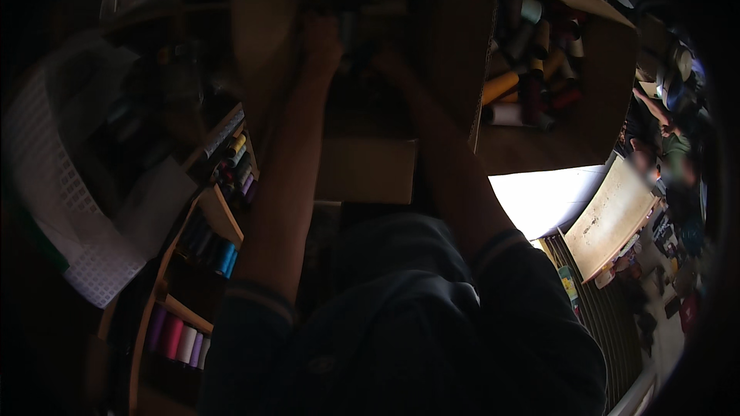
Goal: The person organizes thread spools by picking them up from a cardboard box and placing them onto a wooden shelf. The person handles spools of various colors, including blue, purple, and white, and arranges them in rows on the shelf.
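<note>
Both my arms reach forward into an open cardboard box [366,169] whose inside is very dark. My left hand [321,35] is at the box's left side, its fingers lost in shadow. Close by on the right, my right hand [389,62] is lower in the box, and its fingers are hidden in the dark too. Dim shapes lie between and around the hands, too dark to name. I cannot make out whether either hand grips anything.
To the right stands another open cardboard box [555,150] with many thread spools [532,69] in it. A wooden shelf [181,308] at the left holds coloured thread cones [179,339]. A white perforated plastic basket [69,200] is at far left. People [663,139] sit at far right, near a pale board [613,219].
</note>
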Available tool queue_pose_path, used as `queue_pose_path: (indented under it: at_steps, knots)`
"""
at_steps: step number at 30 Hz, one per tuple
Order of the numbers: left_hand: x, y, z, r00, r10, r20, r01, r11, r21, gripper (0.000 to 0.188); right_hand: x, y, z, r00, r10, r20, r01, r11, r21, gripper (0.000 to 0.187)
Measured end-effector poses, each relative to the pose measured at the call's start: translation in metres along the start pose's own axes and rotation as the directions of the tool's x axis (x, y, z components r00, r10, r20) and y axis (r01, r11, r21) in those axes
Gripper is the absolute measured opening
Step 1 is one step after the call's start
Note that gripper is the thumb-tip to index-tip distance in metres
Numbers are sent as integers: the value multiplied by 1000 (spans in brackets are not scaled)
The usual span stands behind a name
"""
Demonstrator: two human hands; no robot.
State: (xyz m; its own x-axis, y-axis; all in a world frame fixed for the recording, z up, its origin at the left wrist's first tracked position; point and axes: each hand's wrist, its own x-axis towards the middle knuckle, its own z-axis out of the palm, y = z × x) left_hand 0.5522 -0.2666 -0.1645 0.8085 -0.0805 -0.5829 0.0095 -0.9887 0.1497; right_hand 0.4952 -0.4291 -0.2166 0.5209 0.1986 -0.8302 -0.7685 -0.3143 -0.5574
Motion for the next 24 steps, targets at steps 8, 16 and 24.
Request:
queue_pose_path:
  at_steps: [8,16,24]
  knots:
    - [-43,22,-9,843,5,-538,-78,990,-113,66,-39,-26,5,715,-619,-325,347,718,-603,58]
    - [-138,37,-55,776,-231,-586,-201,791,-578,52,-139,-67,-8,665,-722,-188,417,569,-709,49]
    - [-227,58,-125,633,-648,-423,-505,69,-860,47,-264,-105,-74,900,-433,57,401,871,283,31]
